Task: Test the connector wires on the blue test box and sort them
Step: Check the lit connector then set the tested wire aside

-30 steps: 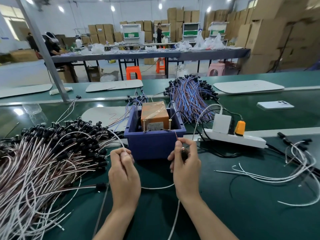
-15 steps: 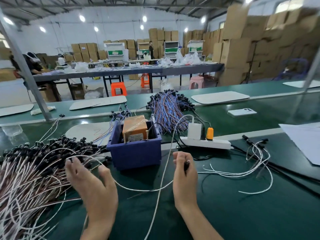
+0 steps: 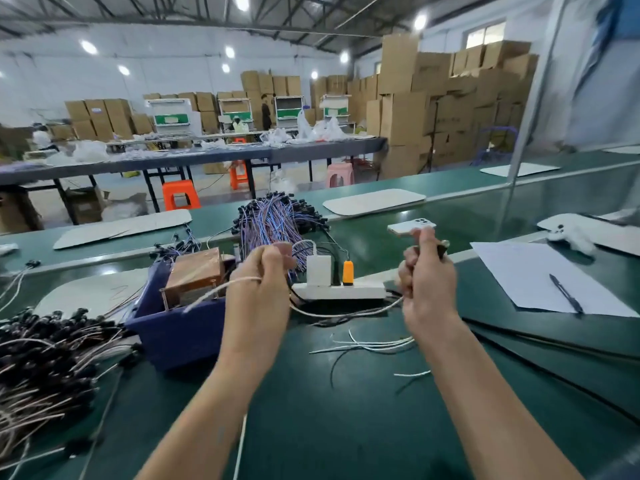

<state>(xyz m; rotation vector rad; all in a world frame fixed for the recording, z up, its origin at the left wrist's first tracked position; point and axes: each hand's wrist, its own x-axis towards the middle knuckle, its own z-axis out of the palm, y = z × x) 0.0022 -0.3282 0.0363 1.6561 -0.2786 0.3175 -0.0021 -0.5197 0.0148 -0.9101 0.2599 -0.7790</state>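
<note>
Left hand: left hand point(image 3: 265, 285) raised above the green belt table point(image 3: 346, 410), fingers curled closed round the thin white connector wire point(image 3: 346, 312); a loop of it crosses the back of the hand.
Right hand: right hand point(image 3: 427, 282) also raised, closed in a fist on the other end of that wire, with the black connector plug point(image 3: 442, 249) pinched at the fingertips.
Wire path: sags between the two hands, in front of the white power strip point(image 3: 339, 291).
Blue test box: dark blue plastic tub point(image 3: 180, 332) on the table just left of the left hand; inside it sits a brown tape-wrapped block point(image 3: 195, 271).
Left pile: heap of pale wires with black plugs point(image 3: 45, 362) beside the tub.
Far pile: bundle of blue and purple wires point(image 3: 277, 216) behind the strip.
Loose wires: a few white wires point(image 3: 374, 345) lying under the right forearm.
Strip contents: white charger point(image 3: 318, 270) and orange plug point(image 3: 347, 271) plugged in.
Right side: white paper sheet point(image 3: 540, 278) with a dark pen point(image 3: 566, 293) on it.
</note>
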